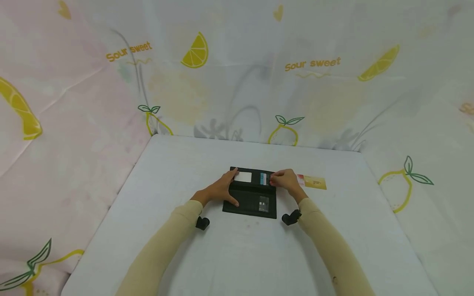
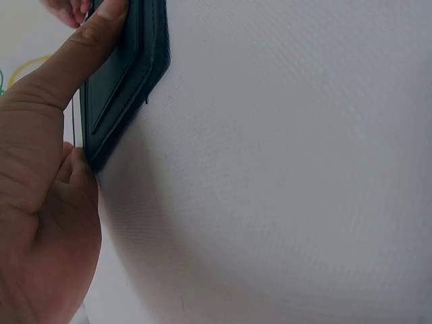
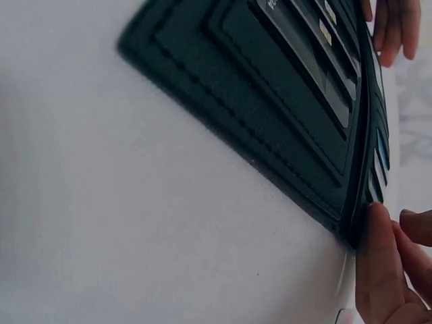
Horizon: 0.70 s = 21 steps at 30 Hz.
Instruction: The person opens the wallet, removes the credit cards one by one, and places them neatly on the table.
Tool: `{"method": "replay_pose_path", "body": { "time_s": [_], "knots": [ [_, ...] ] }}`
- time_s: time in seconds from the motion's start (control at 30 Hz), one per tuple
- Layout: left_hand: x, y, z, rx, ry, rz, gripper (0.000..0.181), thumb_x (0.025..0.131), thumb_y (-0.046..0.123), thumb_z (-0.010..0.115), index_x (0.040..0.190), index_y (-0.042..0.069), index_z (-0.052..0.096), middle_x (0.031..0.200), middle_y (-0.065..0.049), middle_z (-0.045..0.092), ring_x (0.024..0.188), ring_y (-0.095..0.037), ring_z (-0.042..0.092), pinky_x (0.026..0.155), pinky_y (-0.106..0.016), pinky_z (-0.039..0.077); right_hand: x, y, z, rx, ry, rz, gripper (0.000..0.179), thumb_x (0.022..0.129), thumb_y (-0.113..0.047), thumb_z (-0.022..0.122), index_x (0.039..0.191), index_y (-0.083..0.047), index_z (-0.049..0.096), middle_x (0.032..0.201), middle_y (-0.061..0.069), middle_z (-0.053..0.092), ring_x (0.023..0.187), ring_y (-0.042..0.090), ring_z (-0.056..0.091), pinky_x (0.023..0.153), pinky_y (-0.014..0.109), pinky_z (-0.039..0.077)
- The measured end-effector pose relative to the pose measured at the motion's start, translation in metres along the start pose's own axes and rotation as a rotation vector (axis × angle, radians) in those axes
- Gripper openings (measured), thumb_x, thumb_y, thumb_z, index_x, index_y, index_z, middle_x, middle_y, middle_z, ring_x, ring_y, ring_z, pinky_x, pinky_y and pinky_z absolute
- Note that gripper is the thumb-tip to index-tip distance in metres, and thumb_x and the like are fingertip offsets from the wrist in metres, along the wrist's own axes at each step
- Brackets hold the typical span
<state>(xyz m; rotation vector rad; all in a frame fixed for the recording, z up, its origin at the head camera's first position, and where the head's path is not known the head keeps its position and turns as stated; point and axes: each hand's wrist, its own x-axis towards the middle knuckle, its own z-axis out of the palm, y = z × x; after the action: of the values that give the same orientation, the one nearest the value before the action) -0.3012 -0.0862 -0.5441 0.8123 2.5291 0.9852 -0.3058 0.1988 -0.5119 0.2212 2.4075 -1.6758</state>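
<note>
Soft, even light across the head view, faint shadows beneath the sleeves (image 1: 163, 242) on the tabletop (image 1: 237, 259); print on the gold card (image 1: 315, 182) too small to read; left wrist now, a broad, soft-edged shadow curving low; right wrist looks dimmer, greyer, one corner of the wallet (image 3: 263, 115) blurred.

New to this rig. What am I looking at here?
No robot here: these are a person's bare hands. The wide picture is from a head camera looking forward and down; the other two are from cameras on each wrist. On the white surface lies an open dark wallet with cards in its slots, and a gold card to its right. The left hand rests on the wallet's left side; the right hand touches its upper right edge. I can't tell whether its grip holds a card.
</note>
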Motion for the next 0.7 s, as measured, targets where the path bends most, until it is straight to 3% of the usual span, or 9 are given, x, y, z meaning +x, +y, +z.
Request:
{"method": "replay_pose_path", "body": {
  "time_s": [0.27, 0.5, 0.7],
  "knots": [
    [0.002, -0.002, 0.002, -0.002, 0.006, 0.019, 0.139, 0.059, 0.042, 0.094, 0.157, 0.007, 0.001, 0.16, -0.011, 0.016, 0.14, -0.026, 0.033, 0.116, -0.038, 0.024, 0.008, -0.01, -0.004, 0.065, -0.042, 0.142, 0.023, 0.091, 0.003, 0.063, 0.108, 0.019, 0.062, 0.082, 0.016, 0.07, 0.066, 0.017, 0.069, 0.065, 0.027, 0.058],
    [0.003, -0.002, 0.002, -0.006, 0.0, 0.019, 0.141, 0.059, 0.042, 0.094, 0.157, 0.006, -0.001, 0.16, -0.011, 0.015, 0.14, -0.025, 0.031, 0.116, -0.037, 0.024, 0.016, -0.016, -0.007, 0.088, -0.084, 0.276, 0.029, 0.092, -0.001, 0.065, 0.115, 0.014, 0.058, 0.085, 0.013, 0.067, 0.067, 0.016, 0.068, 0.066, 0.024, 0.057],
    [0.001, 0.0, 0.0, -0.002, -0.001, 0.009, 0.141, 0.058, 0.042, 0.094, 0.157, 0.007, 0.0, 0.16, -0.011, 0.014, 0.141, -0.026, 0.03, 0.117, -0.038, 0.023, 0.016, -0.02, -0.004, 0.089, -0.112, 0.302, 0.027, 0.091, -0.003, 0.067, 0.113, 0.011, 0.059, 0.088, 0.01, 0.064, 0.067, 0.012, 0.065, 0.066, 0.022, 0.056]
  ]
}}
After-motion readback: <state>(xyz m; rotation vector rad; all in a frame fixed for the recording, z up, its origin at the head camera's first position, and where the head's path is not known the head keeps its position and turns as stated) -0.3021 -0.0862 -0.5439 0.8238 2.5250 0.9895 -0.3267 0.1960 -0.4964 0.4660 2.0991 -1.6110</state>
